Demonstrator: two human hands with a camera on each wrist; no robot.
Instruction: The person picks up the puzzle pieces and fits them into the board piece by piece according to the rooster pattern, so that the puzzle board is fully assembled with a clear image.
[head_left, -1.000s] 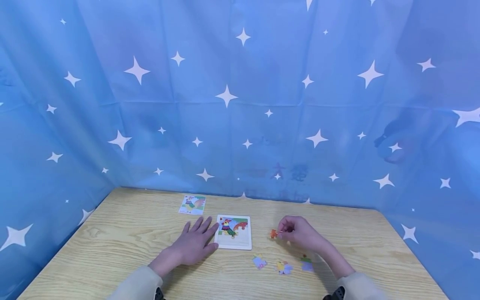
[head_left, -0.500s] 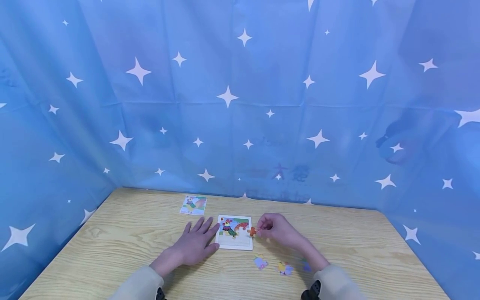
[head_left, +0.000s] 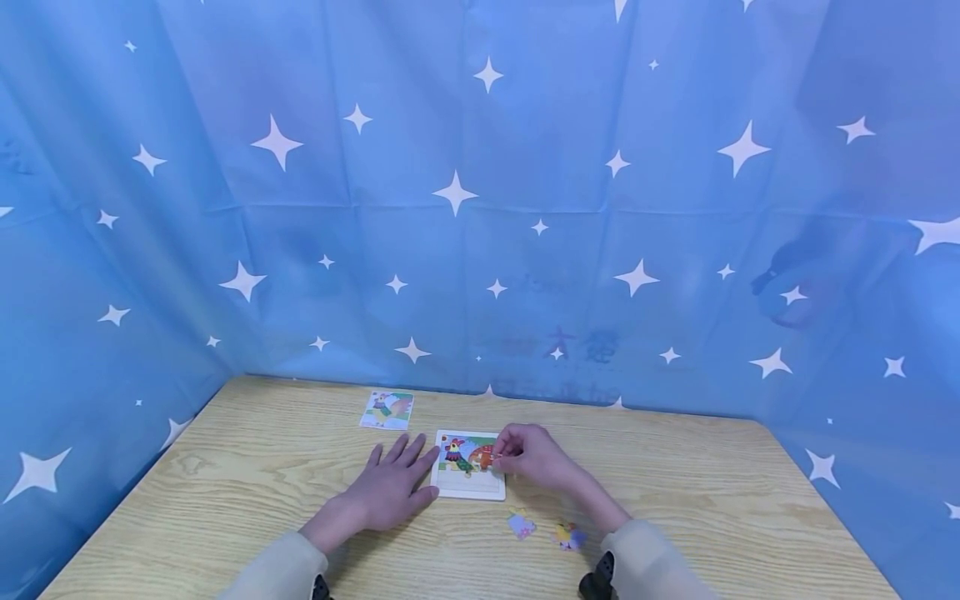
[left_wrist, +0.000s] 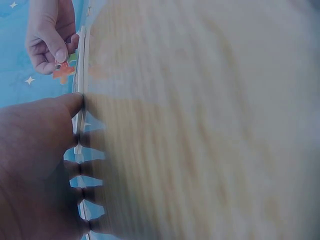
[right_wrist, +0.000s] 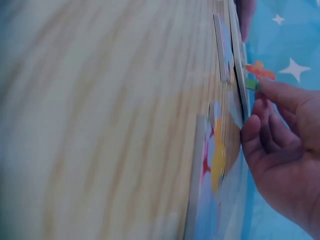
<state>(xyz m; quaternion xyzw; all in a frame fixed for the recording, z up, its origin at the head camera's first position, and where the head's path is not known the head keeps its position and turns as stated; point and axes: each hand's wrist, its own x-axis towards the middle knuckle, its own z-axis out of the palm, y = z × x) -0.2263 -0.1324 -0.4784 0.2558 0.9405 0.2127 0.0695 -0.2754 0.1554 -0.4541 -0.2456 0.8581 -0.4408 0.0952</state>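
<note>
In the head view, a white puzzle tray [head_left: 469,486] holds a partly filled rooster picture. My right hand [head_left: 534,455] pinches an orange puzzle piece [right_wrist: 260,70] between thumb and fingers, over the tray's right side. In the left wrist view that orange piece [left_wrist: 63,73] hangs tilted above the tray. My left hand [head_left: 386,492] lies flat on the table with spread, straight fingers, its thumb and a fingertip at the tray's left edge. Two loose puzzle pieces, one lilac [head_left: 521,524] and one yellow and purple [head_left: 570,537], lie on the table in front of the tray.
A small rooster picture card [head_left: 387,410] lies behind my left hand. The wooden table [head_left: 675,475] meets a blue star-patterned curtain [head_left: 480,250] at its back edge. My right forearm covers part of the table near the loose pieces.
My right hand has carried the orange piece leftward from the table to over the tray. My forearm now hides a third loose piece that lay at the right. My left hand has stayed put.
</note>
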